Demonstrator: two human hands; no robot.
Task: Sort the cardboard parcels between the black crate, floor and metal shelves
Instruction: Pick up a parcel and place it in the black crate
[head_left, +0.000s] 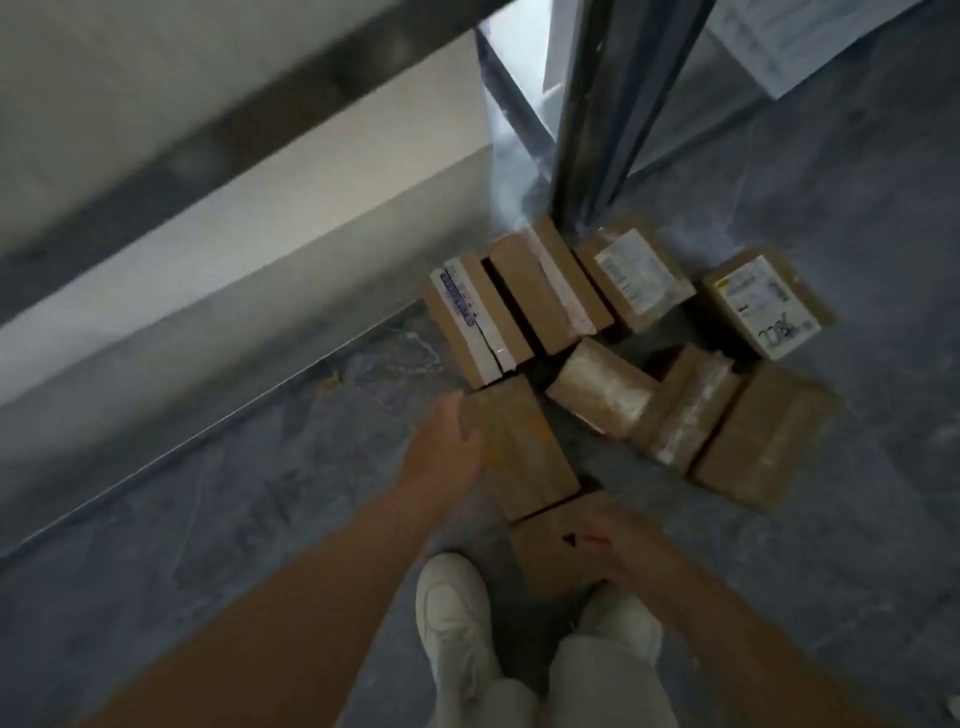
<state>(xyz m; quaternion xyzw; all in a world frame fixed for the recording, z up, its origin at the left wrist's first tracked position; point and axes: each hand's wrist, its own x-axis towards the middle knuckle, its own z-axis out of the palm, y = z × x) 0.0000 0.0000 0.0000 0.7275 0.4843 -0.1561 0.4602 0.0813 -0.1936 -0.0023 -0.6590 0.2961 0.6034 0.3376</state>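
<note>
Ahead, parcels (550, 291) beside the shelf post (597, 130).

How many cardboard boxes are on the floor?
9. Four parcels in the back row, three in the middle row, one at the left hand, one at the right hand. Others may be hidden.

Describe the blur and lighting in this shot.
Head view: motion blur smears the whole frame, worst on the shelf beam at upper left; the parcel labels are unreadable; the light is dim and flat, with a pale bright patch left of the metal post.
</note>
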